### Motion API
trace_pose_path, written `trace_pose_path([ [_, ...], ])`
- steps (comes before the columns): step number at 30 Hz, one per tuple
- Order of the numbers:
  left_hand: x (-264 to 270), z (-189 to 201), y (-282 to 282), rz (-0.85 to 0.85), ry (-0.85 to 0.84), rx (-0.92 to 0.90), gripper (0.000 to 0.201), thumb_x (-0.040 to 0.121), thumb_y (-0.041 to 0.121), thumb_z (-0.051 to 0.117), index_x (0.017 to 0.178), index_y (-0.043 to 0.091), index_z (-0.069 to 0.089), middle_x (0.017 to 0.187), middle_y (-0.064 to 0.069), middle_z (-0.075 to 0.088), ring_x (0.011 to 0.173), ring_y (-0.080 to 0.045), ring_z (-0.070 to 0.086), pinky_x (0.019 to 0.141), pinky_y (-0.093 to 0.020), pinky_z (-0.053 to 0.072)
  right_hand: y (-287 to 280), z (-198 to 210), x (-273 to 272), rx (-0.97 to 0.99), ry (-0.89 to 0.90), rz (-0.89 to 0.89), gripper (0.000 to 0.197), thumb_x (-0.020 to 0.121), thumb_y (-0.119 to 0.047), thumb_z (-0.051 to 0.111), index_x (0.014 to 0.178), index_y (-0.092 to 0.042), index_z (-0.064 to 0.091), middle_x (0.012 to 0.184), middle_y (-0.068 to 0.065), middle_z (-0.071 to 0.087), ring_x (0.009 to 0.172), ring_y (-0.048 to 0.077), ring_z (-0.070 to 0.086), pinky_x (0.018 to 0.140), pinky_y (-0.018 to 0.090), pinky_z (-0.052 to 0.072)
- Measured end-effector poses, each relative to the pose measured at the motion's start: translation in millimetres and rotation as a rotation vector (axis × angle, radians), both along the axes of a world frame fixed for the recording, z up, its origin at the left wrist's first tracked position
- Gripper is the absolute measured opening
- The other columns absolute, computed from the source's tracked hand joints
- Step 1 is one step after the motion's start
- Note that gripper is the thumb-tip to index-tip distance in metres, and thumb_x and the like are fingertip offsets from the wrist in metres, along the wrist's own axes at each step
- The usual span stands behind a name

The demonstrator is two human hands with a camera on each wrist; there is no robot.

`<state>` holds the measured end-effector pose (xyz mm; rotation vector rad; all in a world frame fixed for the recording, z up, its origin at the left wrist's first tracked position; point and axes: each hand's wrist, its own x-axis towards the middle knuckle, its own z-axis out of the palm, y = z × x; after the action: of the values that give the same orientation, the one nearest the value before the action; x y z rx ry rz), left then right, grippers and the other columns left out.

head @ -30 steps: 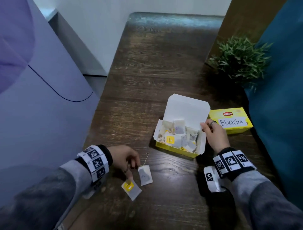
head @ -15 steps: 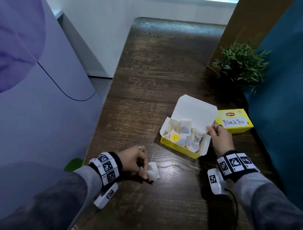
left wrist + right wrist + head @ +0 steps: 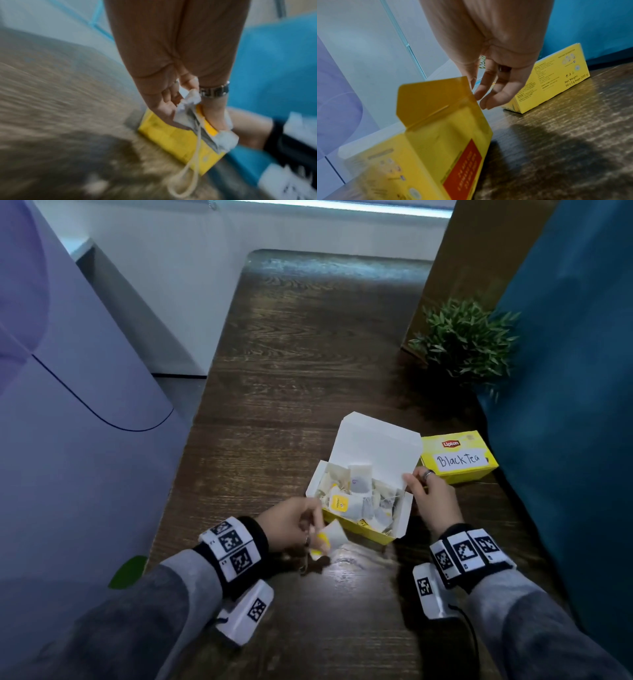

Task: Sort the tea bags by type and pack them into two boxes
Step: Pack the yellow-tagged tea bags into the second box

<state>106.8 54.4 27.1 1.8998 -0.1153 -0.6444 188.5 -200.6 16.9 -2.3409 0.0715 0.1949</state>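
An open yellow box (image 3: 371,531) stands at mid-table with several tea bags (image 3: 358,494) heaped inside and its white lid (image 3: 376,443) raised. My left hand (image 3: 317,529) hovers just off the box's near left corner and pinches two crumpled tea bags (image 3: 335,537), one with a yellow tag. The left wrist view shows these tea bags (image 3: 190,116) between thumb and fingers, with a string loop (image 3: 187,180) dangling. My right hand (image 3: 411,479) touches the box's right side flap (image 3: 433,102) with nearly straight fingers (image 3: 489,93). A closed box marked "Black Tea" (image 3: 459,458) sits behind the right hand.
The dark wooden table (image 3: 308,364) runs away from me. A small green plant (image 3: 466,340) stands at the back right beside a teal wall (image 3: 565,405). A pale lilac panel (image 3: 75,405) borders the left edge.
My left hand gathered the two tea bags lying on the table, lifted them and carried them right, up to the open box. My right hand stayed at the box's side flap.
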Motion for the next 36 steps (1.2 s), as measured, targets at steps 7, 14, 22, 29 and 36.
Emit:
trace_pose_path([
  [7, 65, 23, -39, 0.315, -0.199, 0.251, 0.025, 0.080, 0.002, 0.066, 0.089, 0.020, 0.051, 0.090, -0.001, 0.053, 0.065, -0.011, 0.046, 0.062, -0.015, 0.042, 0, 5, 6, -0.022, -0.009, 0.064, 0.021, 0.096, -0.027, 0.048, 0.081, -0.014, 0.050, 0.081, 0.003, 0.061, 0.080, 0.020, 0.054, 0.067, 0.027, 0.035],
  [14, 78, 6, -53, -0.133, -0.226, 0.909, 0.042, 0.073, -0.002, 0.039, 0.105, 0.027, 0.038, 0.100, -0.004, 0.058, 0.104, -0.028, 0.045, 0.084, -0.040, 0.024, -5, 2, 13, 0.022, 0.009, 0.079, 0.021, 0.095, -0.027, 0.049, 0.078, -0.015, 0.050, 0.072, -0.005, 0.057, 0.072, 0.013, 0.053, 0.060, 0.025, 0.037],
  [22, 83, 17, -57, -0.126, -0.347, 1.026, 0.024, 0.083, 0.023, 0.048, 0.105, 0.020, 0.041, 0.098, -0.001, 0.064, 0.110, -0.025, 0.043, 0.099, -0.049, 0.019, -9, 1, 23, -0.008, -0.032, 0.122, 0.021, 0.096, -0.025, 0.048, 0.077, -0.014, 0.046, 0.066, -0.011, 0.050, 0.064, -0.001, 0.045, 0.054, 0.006, 0.035],
  [29, 83, 6, -74, 0.231, -0.349, 0.801, 0.018, 0.090, 0.042, 0.049, 0.097, 0.027, 0.042, 0.086, 0.006, 0.059, 0.098, -0.018, 0.045, 0.087, -0.039, 0.019, -9, -1, 24, 0.023, -0.029, 0.127, 0.024, 0.096, -0.025, 0.048, 0.074, -0.017, 0.046, 0.067, -0.009, 0.052, 0.065, 0.004, 0.048, 0.054, 0.011, 0.034],
  [36, 83, -5, -83, 0.459, -0.349, 0.581, 0.022, 0.080, 0.022, 0.063, 0.092, 0.037, 0.052, 0.077, 0.016, 0.059, 0.098, -0.006, 0.043, 0.081, -0.031, 0.014, -10, 1, 21, 0.035, -0.023, 0.130, 0.031, 0.096, -0.025, 0.047, 0.066, -0.026, 0.039, 0.066, -0.009, 0.051, 0.064, 0.001, 0.048, 0.056, 0.016, 0.035],
])
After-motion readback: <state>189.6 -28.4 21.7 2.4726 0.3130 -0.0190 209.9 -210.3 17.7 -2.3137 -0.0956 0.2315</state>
